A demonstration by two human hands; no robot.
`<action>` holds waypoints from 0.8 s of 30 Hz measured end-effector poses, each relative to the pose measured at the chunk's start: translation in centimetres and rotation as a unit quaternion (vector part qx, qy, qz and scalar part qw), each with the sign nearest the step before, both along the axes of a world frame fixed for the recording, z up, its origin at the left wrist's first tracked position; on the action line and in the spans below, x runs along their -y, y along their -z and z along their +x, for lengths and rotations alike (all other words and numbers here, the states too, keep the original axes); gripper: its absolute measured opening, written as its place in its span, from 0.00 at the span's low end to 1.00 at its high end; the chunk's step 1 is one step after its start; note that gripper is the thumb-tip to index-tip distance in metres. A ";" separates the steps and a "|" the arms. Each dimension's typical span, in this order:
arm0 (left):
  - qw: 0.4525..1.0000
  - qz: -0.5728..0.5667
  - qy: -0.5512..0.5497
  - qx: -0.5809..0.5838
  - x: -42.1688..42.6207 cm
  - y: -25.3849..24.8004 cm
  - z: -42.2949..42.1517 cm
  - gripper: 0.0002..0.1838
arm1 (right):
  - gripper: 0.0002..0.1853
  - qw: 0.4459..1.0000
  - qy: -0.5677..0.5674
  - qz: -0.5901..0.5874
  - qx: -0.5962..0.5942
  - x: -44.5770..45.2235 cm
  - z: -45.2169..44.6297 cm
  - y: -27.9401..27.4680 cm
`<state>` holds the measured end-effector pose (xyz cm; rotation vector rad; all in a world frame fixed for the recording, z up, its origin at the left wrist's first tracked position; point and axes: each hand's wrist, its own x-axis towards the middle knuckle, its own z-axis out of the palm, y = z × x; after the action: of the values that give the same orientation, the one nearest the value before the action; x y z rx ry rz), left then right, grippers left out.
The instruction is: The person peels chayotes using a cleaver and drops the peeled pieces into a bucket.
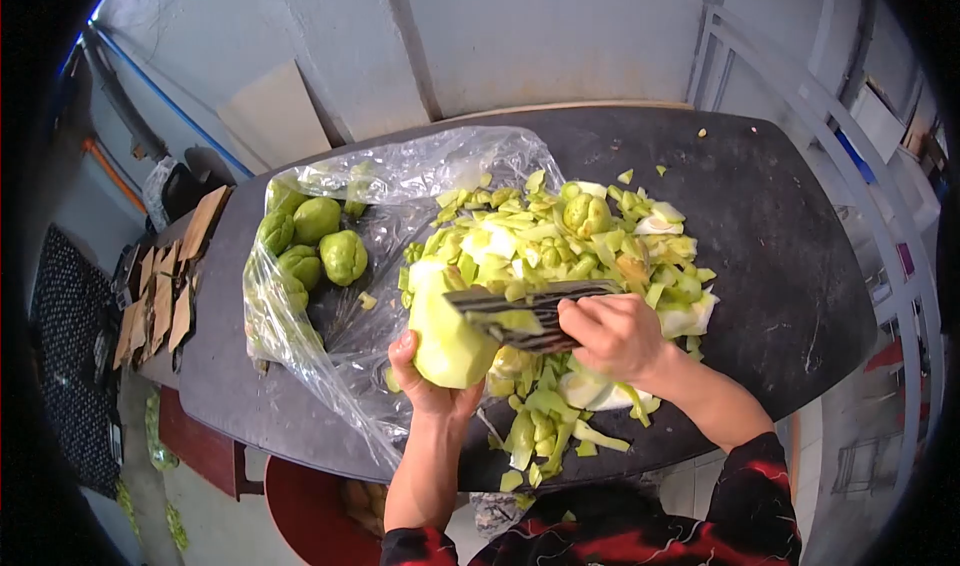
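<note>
My left hand is wrapped round a mostly peeled, pale green chayote from below and the left. In my right hand is a broad-bladed knife with a dark, streaked blade, its tip end against the chayote's right side. A bit of green peel sticks to the blade. My fingers hide the knife's handle. Beneath both hands spreads a heap of green chayote peelings, with some cut pale pieces among them.
Several unpeeled chayotes lie in a clear plastic bag on the left of the dark table. Below the table's front edge stands a red tub with pale things inside. A metal railing rises at the right.
</note>
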<state>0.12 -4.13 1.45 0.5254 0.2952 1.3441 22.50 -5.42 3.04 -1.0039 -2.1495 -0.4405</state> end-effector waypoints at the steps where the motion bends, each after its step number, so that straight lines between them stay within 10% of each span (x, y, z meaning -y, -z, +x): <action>1: 1.000 0.001 -0.005 -0.016 0.2 0.0 -0.1 0.46 | 0.01 0.999 -0.028 0.003 -0.019 0.8 -0.5 -0.2; 24: 0.995 -0.013 0.052 -0.081 0.0 0.2 -0.5 0.45 | 0.03 0.997 0.035 -0.073 0.001 -0.5 0.2 0.8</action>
<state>-0.41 -4.13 1.26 0.6207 0.4118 1.1972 22.65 -4.91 2.23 -1.1616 -2.1783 -0.3211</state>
